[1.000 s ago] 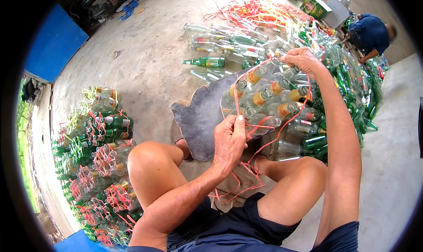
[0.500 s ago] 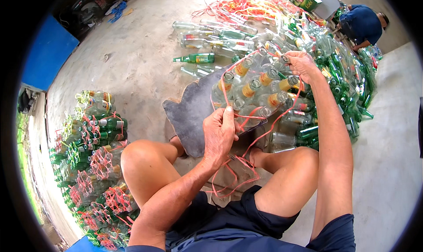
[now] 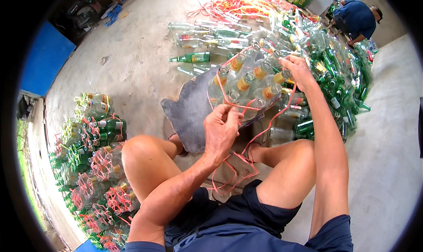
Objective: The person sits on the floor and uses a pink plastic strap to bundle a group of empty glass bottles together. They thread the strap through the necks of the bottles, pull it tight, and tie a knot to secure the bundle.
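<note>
A cluster of clear glass bottles [image 3: 249, 87] with yellow-orange labels stands upright on a dark board [image 3: 189, 109] in front of me. Red plastic strapping [image 3: 221, 82] runs around the outer bottle necks and crosses the nearest ones. My left hand [image 3: 222, 131] is closed, thumb against fingers, on the strapping beside the front necks. At the cluster's right side, my right hand [image 3: 299, 71] pinches the strapping close to a bottle neck. From there a length hangs down in a curve to a loose tangle between my knees.
Bundled bottles [image 3: 101, 159] tied with red and yellow strapping are stacked at left. Loose green and clear bottles [image 3: 330, 71] heap up at right, with others lying behind the board. Beyond is a pile of strapping [image 3: 238, 7]. Another person [image 3: 354, 18] bends over at far right.
My right hand has come slightly nearer along the cluster's right side, its strap moving with it. My left hand stays by the front necks, its fingers slightly shifted on the strapping.
</note>
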`<state>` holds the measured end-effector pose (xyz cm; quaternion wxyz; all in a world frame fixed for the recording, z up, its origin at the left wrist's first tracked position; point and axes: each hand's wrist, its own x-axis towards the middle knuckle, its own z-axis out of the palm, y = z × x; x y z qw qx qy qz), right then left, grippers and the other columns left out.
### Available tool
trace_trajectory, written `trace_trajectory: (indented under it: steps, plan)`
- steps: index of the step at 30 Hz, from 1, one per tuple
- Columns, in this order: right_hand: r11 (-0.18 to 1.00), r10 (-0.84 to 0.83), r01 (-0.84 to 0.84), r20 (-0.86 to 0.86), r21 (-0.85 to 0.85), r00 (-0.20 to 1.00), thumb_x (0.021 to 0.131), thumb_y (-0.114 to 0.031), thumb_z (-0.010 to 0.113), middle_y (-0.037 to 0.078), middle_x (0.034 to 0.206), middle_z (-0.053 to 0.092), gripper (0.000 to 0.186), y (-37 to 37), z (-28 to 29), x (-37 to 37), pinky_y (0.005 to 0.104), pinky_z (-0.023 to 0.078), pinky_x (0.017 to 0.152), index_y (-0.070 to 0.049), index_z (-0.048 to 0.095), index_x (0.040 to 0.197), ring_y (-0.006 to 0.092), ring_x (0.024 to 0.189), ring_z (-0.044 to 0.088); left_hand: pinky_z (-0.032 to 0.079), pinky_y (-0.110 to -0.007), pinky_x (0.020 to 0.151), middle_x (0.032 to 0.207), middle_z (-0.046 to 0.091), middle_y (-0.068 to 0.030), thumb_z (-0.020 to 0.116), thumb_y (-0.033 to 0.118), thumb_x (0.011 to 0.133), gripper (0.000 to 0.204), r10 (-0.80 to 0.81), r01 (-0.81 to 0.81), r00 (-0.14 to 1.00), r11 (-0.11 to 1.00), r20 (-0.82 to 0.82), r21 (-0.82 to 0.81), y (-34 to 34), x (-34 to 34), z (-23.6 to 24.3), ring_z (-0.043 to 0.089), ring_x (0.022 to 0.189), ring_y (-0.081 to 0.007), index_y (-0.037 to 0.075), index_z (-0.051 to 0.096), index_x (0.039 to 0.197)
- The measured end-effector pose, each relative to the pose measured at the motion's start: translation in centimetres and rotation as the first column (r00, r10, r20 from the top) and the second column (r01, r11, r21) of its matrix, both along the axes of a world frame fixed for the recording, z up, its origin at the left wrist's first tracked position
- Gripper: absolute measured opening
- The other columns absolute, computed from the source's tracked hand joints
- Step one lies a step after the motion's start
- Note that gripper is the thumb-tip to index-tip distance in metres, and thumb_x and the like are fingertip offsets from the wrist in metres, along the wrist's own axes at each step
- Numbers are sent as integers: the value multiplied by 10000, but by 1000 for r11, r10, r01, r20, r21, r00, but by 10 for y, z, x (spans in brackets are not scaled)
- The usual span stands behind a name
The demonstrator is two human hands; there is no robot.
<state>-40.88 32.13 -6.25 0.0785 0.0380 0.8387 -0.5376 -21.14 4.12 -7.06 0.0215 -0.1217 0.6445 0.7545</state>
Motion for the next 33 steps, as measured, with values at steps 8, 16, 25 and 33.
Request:
trace_trajectory:
  steps: [8,16,25,33]
  plan:
    - [982,-176,178,-30,61,984,970,-164,663,-26,709,615,180,4,-3,36,284,395,567,-18,758,926,77,637,518,562,-364,690,1017,713,-186,636,130,1023,409,-197,20,944,837,-266,-547,16,10,-12,687,709,-216,-15,589,1403]
    - [908,-68,186,-306,376,950,953,-190,689,140,754,691,181,15,-19,65,396,507,686,-19,747,939,273,688,662,563,-512,905,1359,620,-276,613,245,1049,465,-278,56,899,839,-338,-541,32,-8,-22,656,1134,-488,-12,516,1424]
    - [743,-20,287,-409,604,912,992,-214,613,241,902,728,173,-28,-13,104,542,554,779,-80,721,1007,468,907,708,581,-522,844,1283,648,-273,607,251,1057,434,-319,5,853,798,-414,-603,30,-17,-39,678,1066,-477,8,530,1408]
    - [755,-28,296,-422,586,906,986,-208,610,264,879,723,184,-35,-16,103,547,556,787,-68,728,1007,469,903,711,585,-514,854,1305,636,-284,628,220,1045,420,-312,-9,843,806,-439,-591,31,-19,-45,671,1086,-490,11,533,1397]
